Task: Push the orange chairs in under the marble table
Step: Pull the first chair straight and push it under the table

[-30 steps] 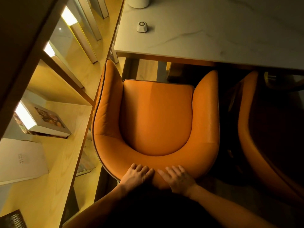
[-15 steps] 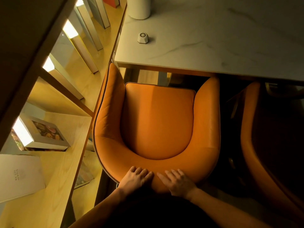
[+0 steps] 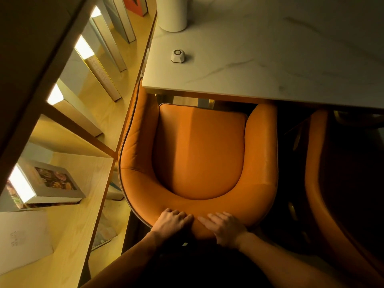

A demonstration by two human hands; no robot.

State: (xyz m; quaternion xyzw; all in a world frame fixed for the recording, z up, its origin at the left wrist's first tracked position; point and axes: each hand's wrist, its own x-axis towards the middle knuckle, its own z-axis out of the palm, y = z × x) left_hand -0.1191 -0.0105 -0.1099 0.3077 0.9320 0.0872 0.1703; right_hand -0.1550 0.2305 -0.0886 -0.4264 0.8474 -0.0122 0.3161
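Observation:
An orange leather armchair (image 3: 199, 154) stands right below me, its open front facing the marble table (image 3: 259, 65). The tips of its two arms reach just under the table's near edge. My left hand (image 3: 172, 223) and my right hand (image 3: 225, 227) lie side by side on top of the curved backrest, fingers pointing forward and pressed onto the leather. A second orange chair (image 3: 324, 183) stands to the right in deep shadow, its front tucked under the table edge.
A wooden bookshelf (image 3: 68, 215) with lit books runs close along the left side of the chair. On the table stand a white cylinder (image 3: 171, 13) and a small white hexagonal device (image 3: 178, 56). The gap between the two chairs is dark.
The chair has slid forward toward the table with both hands on its backrest. Its arm tips now reach under the table edge, and more of the tabletop is in view.

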